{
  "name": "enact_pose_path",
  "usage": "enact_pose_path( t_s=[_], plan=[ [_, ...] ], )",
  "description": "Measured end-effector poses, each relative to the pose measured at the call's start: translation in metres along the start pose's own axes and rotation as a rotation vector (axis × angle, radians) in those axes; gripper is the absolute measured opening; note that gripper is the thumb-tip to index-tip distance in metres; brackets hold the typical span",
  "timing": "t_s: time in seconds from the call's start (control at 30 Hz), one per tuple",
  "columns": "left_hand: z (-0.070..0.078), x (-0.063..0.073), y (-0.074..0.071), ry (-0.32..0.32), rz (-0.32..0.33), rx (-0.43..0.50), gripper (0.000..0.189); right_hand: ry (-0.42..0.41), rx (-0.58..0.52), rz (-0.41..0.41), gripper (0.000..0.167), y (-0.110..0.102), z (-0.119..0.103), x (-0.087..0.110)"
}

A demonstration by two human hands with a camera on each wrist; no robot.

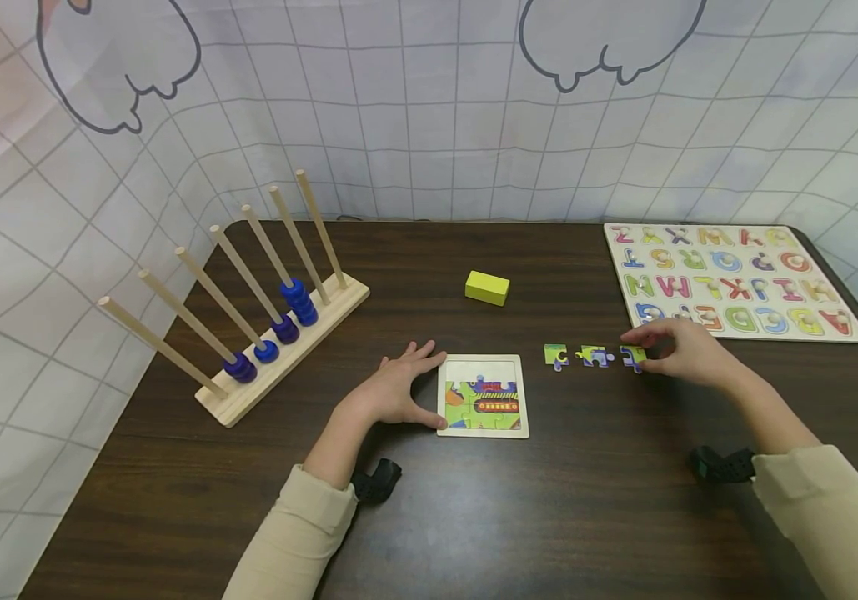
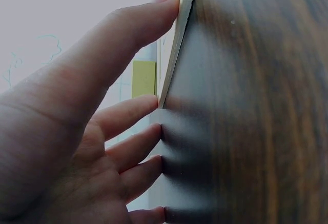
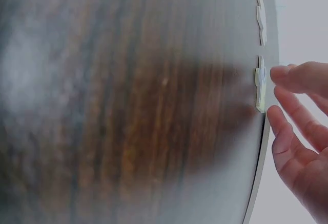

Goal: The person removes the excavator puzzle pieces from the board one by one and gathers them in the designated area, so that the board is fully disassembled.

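Note:
My left hand (image 1: pixel 397 387) is at the left side of a square picture puzzle tray (image 1: pixel 484 361), fingers spread and thumb on its lower left corner. In the left wrist view, the thumb (image 2: pixel 138 26) lies on the tray's edge while the other fingertips touch the tabletop. The tray holds joined pieces of a colourful vehicle picture, with bare space along its top. My right hand (image 1: pixel 687 354) is over a loose jigsaw piece (image 1: pixel 631 357), its thumb and index finger apart and close to it. In the right wrist view, that piece (image 3: pixel 261 88) lies flat below the fingertips.
Two more loose jigsaw pieces, a left one (image 1: pixel 556 356) and a middle one (image 1: pixel 594 357), lie in a row. Behind them sit a yellow block (image 1: pixel 487 287) and an alphabet board (image 1: pixel 744 333). A wooden peg stand (image 1: pixel 278 367) with blue and purple rings occupies the left.

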State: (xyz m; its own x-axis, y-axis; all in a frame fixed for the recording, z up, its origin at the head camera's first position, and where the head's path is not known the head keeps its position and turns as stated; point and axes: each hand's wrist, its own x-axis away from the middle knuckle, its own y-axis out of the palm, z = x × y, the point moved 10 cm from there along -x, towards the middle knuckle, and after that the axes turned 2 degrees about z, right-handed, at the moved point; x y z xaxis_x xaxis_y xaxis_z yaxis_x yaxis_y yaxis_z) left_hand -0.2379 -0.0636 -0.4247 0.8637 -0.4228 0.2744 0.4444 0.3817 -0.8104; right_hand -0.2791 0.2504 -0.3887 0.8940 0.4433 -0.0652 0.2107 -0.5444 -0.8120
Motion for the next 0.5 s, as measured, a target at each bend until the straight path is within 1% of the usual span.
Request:
enact_pose_path(
  t_s=[0.27, 0.37, 0.5],
  plan=[
    [-0.001, 0.000, 0.001, -0.002, -0.002, 0.001, 0.094, -0.057, 0.002, 0.051, 0.033, 0.000, -0.011, -0.001],
    [-0.001, 0.000, 0.001, -0.003, -0.003, 0.001, 0.094, -0.047, 0.009, 0.047, 0.032, 0.003, -0.013, -0.002],
    [-0.001, 0.000, 0.001, -0.006, -0.005, 0.004, 0.095, -0.012, 0.003, 0.027, 0.032, 0.008, -0.014, -0.003]
  ],
)
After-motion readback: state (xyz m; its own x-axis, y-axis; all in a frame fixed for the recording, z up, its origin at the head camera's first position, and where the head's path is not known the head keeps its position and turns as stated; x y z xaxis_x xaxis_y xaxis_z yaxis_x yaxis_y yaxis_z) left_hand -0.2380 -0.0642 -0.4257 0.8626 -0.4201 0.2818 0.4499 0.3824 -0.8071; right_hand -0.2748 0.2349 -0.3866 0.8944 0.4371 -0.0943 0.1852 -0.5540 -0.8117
